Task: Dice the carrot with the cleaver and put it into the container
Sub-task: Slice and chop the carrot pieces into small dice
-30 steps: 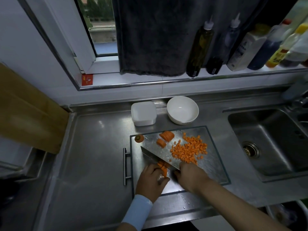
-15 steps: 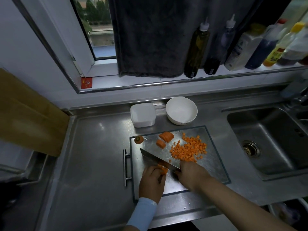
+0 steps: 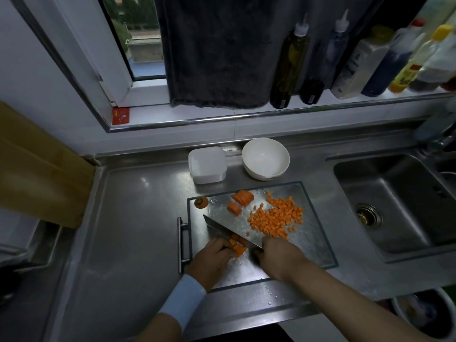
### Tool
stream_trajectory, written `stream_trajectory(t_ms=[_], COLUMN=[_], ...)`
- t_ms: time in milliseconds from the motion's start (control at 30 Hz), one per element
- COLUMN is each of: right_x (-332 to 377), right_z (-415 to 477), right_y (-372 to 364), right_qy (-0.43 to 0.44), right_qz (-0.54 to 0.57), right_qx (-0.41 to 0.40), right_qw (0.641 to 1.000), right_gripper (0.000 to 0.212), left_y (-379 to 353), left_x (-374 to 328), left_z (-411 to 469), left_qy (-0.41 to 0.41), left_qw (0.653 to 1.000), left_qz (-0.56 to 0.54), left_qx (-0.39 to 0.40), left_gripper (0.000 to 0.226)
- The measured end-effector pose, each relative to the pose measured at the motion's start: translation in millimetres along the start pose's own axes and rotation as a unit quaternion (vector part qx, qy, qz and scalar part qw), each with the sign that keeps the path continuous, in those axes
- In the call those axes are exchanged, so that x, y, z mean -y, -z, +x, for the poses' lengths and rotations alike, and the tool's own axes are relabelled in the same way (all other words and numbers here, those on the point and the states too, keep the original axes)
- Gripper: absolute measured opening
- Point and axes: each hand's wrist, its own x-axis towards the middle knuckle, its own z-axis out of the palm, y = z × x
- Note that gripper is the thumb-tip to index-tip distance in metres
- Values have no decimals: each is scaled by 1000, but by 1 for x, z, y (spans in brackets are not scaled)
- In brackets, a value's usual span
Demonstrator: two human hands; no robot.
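Observation:
On the steel cutting board (image 3: 313, 245) my left hand (image 3: 211, 261) holds down a small bunch of carrot strips (image 3: 237, 248) with curled fingers. My right hand (image 3: 281, 256) grips the handle of the cleaver (image 3: 222, 232), whose blade lies across the strips right beside my left fingertips. A heap of diced carrot (image 3: 276, 219) lies on the board's right half. Two uncut carrot chunks (image 3: 240, 201) sit at the board's far side, and the carrot's stem end (image 3: 201, 202) rests at its far left corner. The white square container (image 3: 207, 164) stands behind the board.
A white bowl (image 3: 265, 158) sits next to the container. The sink (image 3: 404, 206) lies to the right. Bottles (image 3: 291, 60) line the window sill under a dark towel (image 3: 217, 50). A wooden board (image 3: 37, 166) leans at the left.
The cleaver has kept chopping through the carrot strips, its blade edging toward my left hand. My left fingers have slid back a little along the strips.

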Motion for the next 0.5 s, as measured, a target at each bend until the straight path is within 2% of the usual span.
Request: stream_trajectory(t_ms=[100, 267, 500], right_x=[1, 2, 7], right_z=[-1, -3, -5], right_y=[1, -1, 2], right_qy=[4, 4, 1], right_qz=[-5, -15, -22], right_qx=[-1, -4, 2], right_qw=[1000, 1000, 1000], right_gripper=[29, 30, 29], left_y=[0, -2, 2], left_x=[3, 4, -8], left_z=[-1, -4, -5], left_qy=[12, -20, -42], left_qw=[1000, 999, 999], left_qz=[-28, 6, 19], left_qx=[-5, 35, 11], left_gripper=[10, 26, 15])
